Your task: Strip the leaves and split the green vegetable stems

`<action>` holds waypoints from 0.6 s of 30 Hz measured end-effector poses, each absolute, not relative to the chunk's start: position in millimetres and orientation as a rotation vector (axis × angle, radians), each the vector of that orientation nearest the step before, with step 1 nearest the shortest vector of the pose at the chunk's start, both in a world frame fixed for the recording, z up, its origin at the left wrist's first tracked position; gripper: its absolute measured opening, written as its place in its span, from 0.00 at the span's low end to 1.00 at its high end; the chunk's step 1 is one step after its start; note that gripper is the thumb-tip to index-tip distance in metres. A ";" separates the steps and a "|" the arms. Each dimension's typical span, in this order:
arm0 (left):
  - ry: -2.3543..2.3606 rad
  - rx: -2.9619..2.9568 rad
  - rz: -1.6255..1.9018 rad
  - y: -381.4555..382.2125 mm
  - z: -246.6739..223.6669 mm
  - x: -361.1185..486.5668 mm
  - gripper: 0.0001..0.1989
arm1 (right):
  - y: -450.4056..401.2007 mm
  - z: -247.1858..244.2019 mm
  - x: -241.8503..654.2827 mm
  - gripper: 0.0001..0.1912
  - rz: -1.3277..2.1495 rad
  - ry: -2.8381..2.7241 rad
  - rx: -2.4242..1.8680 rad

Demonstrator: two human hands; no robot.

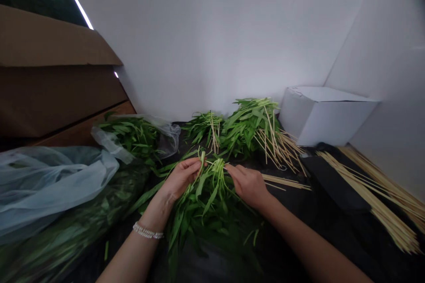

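Observation:
Between my hands hangs a bunch of leafy green stems (pixel 217 170), threaded near its pale stem ends on a thin wooden skewer (pixel 208 162). My left hand (pixel 186 174), with a beaded bracelet at the wrist, pinches another folded green stem (pixel 202 159) at the skewer's left end. My right hand (pixel 247 183) is closed at the bunch's right side, its fingers wrapped round the skewer, which is mostly hidden there. The leaves droop below both hands over the dark surface (pixel 285 239).
Skewered greens (pixel 249 124) lie at the back, with a smaller bundle (pixel 206 126) beside them. Loose skewers (pixel 375 203) rest at the right by a black block (pixel 335 181) and white box (pixel 328 112). Plastic bags (pixel 49 181) of greens and a cardboard box (pixel 49 93) stand left.

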State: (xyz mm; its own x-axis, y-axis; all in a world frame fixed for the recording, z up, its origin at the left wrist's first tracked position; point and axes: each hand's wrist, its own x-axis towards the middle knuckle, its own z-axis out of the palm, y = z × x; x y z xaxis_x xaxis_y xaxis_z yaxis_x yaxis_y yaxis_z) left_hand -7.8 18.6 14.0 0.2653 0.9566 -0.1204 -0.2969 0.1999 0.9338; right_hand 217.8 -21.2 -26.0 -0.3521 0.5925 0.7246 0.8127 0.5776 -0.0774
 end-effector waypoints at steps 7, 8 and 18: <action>0.871 1.011 1.029 19.6 10.3 -9.0 0.17 | -21.9 -25.5 217.0 0.17 -0.388 -2.102 -1.129; 0.871 1.021 1.027 19.5 10.3 -8.7 0.17 | -21.8 -25.8 216.9 0.17 -0.386 -2.105 -1.134; 0.893 1.018 1.037 18.8 13.1 -8.8 0.18 | -21.1 -26.7 217.1 0.16 -0.384 -2.092 -1.139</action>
State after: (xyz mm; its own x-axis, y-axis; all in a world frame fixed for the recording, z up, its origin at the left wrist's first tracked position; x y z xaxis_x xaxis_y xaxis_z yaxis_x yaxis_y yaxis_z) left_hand -8.8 18.8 13.1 0.2699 0.9569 -0.1075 -0.2479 0.1769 0.9525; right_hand 217.1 -21.1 -26.7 -0.3573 0.6084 0.7087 0.8205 0.5670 -0.0731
